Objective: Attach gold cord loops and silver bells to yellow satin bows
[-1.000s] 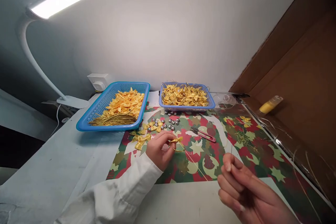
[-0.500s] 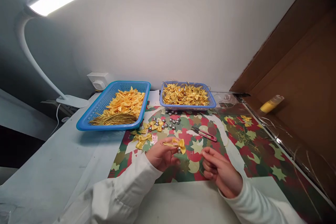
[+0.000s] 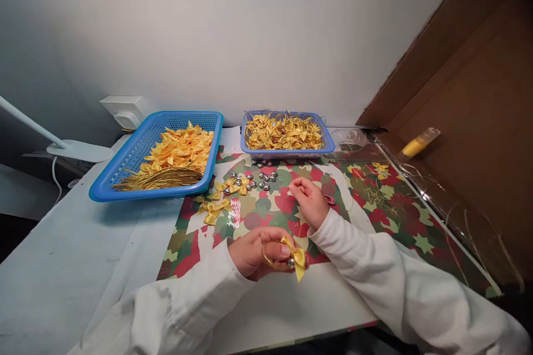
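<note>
Red-green star paper [image 3: 391, 205] under the right hand [image 3: 310, 203] tops a perhaps cloth-draped table [image 3: 62, 244].

Bright, soft light from above; the wall [image 3: 250, 39] dims leftward. The blue tray [image 3: 145, 194] throws a faint shadow on the tabletop [image 3: 62, 244]. Frame edges bend, wide-angle.

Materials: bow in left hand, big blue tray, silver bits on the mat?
Bow: yellow satin-like ribbon, soft sheen, on thin gold cord loop. Blue tray: probably moulded plastic, perforated walls. Silver bits: shiny, metal or metallised plastic; too small to tell.
</note>
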A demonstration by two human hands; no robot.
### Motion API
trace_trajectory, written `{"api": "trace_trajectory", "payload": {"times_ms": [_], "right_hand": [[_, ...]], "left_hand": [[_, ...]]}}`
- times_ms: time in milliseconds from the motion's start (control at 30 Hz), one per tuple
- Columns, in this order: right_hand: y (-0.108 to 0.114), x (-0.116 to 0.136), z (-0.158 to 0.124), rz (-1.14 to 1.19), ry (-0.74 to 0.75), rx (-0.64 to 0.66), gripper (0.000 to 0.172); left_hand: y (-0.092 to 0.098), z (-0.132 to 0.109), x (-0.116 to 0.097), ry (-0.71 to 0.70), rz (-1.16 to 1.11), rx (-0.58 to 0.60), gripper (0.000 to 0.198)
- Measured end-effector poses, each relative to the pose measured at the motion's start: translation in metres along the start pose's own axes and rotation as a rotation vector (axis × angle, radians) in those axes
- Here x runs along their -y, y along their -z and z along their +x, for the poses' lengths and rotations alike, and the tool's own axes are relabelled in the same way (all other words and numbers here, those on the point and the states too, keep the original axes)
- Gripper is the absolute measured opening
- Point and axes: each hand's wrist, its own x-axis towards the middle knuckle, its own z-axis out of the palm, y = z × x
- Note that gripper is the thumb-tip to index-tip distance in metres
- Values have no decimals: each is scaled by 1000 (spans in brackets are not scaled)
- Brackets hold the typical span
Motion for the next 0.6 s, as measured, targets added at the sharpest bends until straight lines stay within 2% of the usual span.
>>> {"api": "trace_trajectory", "payload": {"times_ms": [67,167,267,400,600], "right_hand": [[-1,4,-9,-5,23,39,20],[6,15,-32,-10,61,67,17],[14,26,-56,-109,213,34,15],[17,35,-74,-326,368,134,16],[10,35,-71,-499,515,182,16]], "left_hand": [[-1,2,-4,-69,-48,-138,28],[-1,5,-10,-182,-136,-414,28],[1,9,-10,-239,-183,-602,25],[3,11,-7,-281,-164,-703,22],[0,14,-8,-262,-144,-718,21]]}}
